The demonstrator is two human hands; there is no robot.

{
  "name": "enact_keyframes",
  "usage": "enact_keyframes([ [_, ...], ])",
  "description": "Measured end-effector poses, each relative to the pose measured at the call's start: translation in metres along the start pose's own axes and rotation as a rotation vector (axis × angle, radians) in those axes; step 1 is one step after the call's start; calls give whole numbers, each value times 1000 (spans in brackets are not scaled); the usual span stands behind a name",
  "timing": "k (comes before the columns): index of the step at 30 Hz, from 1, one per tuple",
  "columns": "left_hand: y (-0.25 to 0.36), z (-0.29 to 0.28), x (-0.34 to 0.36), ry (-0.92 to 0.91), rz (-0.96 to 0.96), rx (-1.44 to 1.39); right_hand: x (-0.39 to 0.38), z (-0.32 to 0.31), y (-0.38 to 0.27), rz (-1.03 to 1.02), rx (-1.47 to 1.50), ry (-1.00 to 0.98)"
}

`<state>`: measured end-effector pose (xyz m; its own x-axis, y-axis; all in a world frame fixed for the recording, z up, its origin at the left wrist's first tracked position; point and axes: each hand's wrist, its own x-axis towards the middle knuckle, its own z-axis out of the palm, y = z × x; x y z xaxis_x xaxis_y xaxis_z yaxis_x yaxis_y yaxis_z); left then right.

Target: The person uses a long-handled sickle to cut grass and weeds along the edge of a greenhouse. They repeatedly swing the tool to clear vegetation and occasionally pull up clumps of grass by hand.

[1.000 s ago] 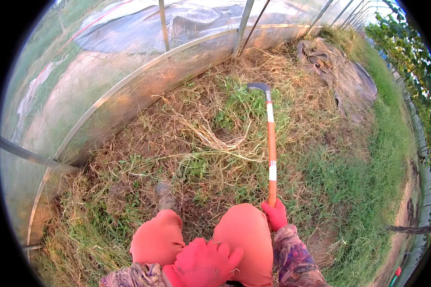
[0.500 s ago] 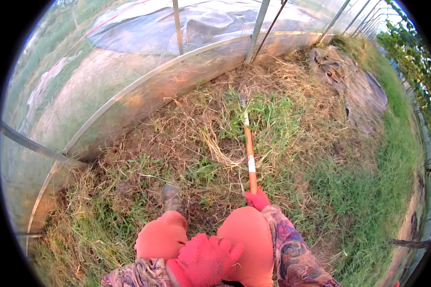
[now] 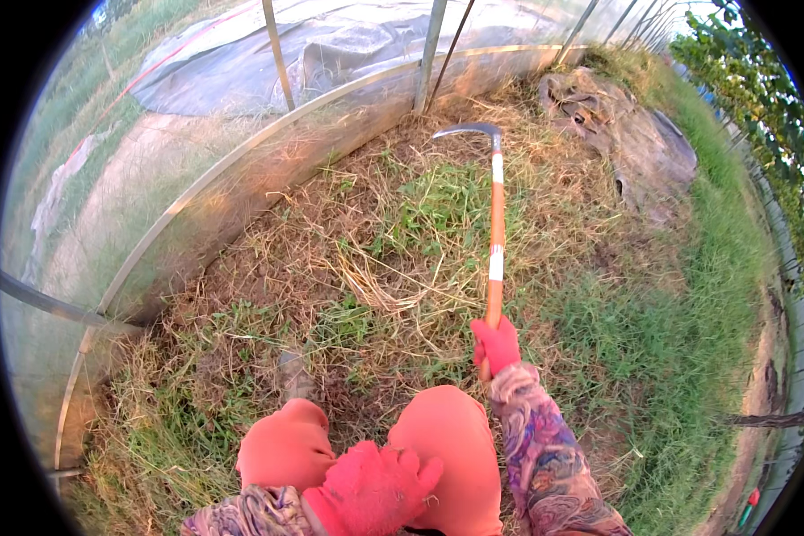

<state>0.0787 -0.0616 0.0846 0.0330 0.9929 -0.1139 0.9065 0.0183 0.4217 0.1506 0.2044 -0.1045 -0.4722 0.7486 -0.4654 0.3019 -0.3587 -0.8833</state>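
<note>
My right hand [image 3: 497, 343], in a red glove, grips the orange-and-white wooden handle of a long sickle [image 3: 497, 223]. Its curved steel blade [image 3: 464, 129] is out ahead, pointing left, over dry straw near green weeds [image 3: 429, 205]. In another red glove, my left hand [image 3: 375, 487] rests with fingers apart on my orange-clad right knee [image 3: 447, 438], holding nothing. A muddy boot [image 3: 297, 373] shows beyond my left knee.
A clear plastic greenhouse wall [image 3: 174, 255] with metal posts [image 3: 429, 62] curves along the left and back. A crumpled dark sheet [image 3: 634, 152] lies at back right, beside long grass [image 3: 706, 268]. Leafy vines [image 3: 750, 116] line the far right.
My right hand has moved forward and up with the sickle. The blade, half hidden among the green weeds half a second ago, now shows fully, farther out. My left hand stays on the knee.
</note>
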Motion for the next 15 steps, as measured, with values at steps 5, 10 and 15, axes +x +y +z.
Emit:
enact_keyframes([
  [5,-5,5,4,-11,-25,-32,103,56,-46,-71,-47,25],
  [10,-9,0,4,26,-77,-24,119,80,-11,-3,41,-99],
  [15,-14,1,0,58,-59,-93,120,68,-14,8,-43,-122],
])
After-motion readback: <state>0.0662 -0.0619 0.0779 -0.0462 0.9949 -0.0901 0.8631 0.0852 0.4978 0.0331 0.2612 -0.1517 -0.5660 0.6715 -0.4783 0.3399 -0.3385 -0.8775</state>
